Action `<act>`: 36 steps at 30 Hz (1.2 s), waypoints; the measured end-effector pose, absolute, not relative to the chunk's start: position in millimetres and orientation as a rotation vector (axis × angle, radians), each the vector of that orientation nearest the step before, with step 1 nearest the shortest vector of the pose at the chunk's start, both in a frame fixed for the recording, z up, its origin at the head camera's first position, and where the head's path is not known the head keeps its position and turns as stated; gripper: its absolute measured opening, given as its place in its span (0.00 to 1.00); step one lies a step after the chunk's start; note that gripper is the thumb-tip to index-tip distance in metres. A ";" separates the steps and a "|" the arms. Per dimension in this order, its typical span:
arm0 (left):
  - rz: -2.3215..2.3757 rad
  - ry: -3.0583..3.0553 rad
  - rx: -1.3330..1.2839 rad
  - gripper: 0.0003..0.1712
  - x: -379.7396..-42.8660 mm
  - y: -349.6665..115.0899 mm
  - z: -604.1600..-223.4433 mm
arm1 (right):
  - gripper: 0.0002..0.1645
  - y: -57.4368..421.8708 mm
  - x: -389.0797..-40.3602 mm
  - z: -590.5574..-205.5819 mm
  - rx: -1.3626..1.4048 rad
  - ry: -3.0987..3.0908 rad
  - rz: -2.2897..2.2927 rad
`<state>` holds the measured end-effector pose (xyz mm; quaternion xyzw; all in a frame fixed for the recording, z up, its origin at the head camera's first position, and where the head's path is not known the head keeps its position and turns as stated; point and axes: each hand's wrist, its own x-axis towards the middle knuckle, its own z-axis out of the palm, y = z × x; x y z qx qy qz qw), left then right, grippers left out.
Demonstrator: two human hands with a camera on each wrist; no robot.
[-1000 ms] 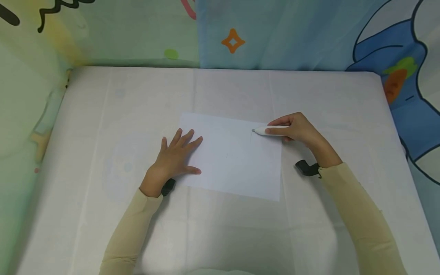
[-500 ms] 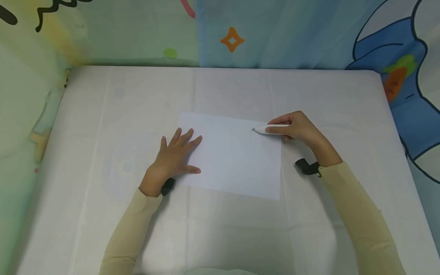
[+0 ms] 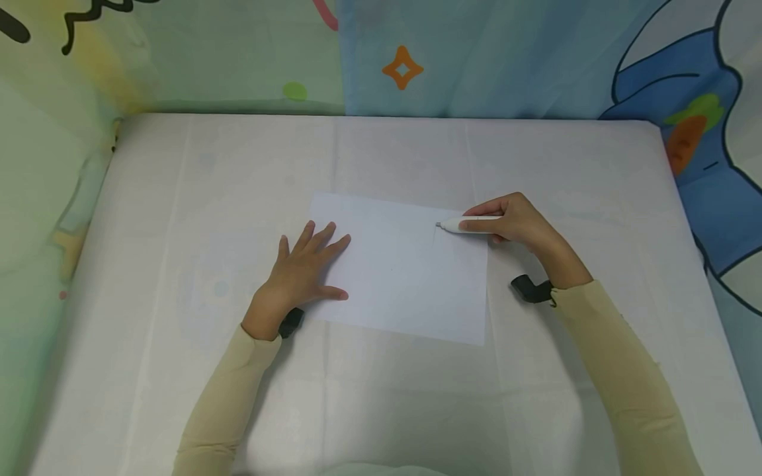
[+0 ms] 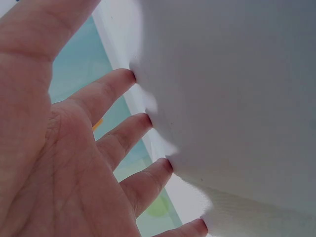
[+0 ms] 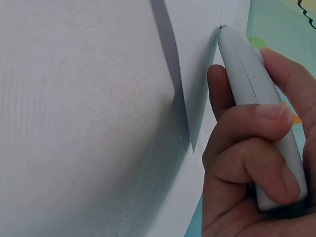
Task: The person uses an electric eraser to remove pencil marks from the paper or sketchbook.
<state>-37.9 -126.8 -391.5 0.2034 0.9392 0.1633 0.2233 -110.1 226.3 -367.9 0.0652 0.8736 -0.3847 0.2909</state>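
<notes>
Your left hand [image 3: 296, 274]: palm down, fingers spread. Your right hand [image 3: 524, 223]: fingers and thumb curled, gripping. Left forearm [image 3: 229, 403], right forearm [image 3: 628, 377]: converging forward.

- My head view shows a wide, white cloth-covered rectangular table [image 3: 393, 403], faintly creased, filling most of the frame below its upper edge.
- Mid-frame, I see a thin rectangular white paper sheet [image 3: 393, 277] lying on it, slightly skewed.

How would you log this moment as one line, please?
left hand: spread across left edge of paper | right hand: grips white pen, tip at paper's upper right | faint line beside tip
</notes>
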 end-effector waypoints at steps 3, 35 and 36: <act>0.443 2.597 0.564 0.53 -38.3 -126.6 -391.9 | 0.33 226.1 -109.8 -367.8 0.176 2.332 -1.016; 0.422 2.594 0.560 0.53 -39.1 -126.2 -393.4 | 0.30 226.3 -106.4 -370.6 0.126 2.310 -1.040; 0.422 2.592 0.560 0.53 -39.1 -126.2 -393.5 | 0.30 226.2 -106.3 -370.5 0.128 2.308 -1.042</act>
